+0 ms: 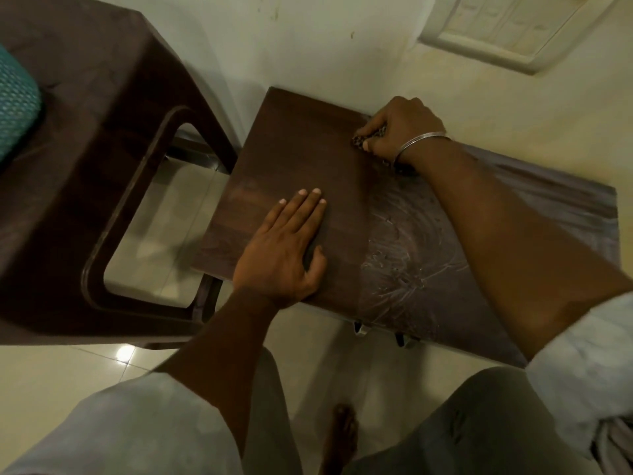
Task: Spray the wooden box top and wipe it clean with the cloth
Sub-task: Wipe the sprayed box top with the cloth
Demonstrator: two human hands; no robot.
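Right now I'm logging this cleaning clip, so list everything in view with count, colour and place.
Wooden box top: one, dark brown, centre; whitish smears on its right part.
Cloth: one, dark patterned, bunched at the far edge.
Plastic chair: one, dark brown, left of the box.
Cushion: one, teal, on the chair at the left edge.
Switch panel: one, cream, wall at top right.
Floor tiles: pale, glossy.
Bangle: one, silver, right wrist.
Left hand: flat on the box.
Right hand: gripping the cloth.
Bare foot: one, bottom centre.

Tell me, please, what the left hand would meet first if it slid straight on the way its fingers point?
The left hand would probably cross bare box top, then meet the wall; depth is unclear.
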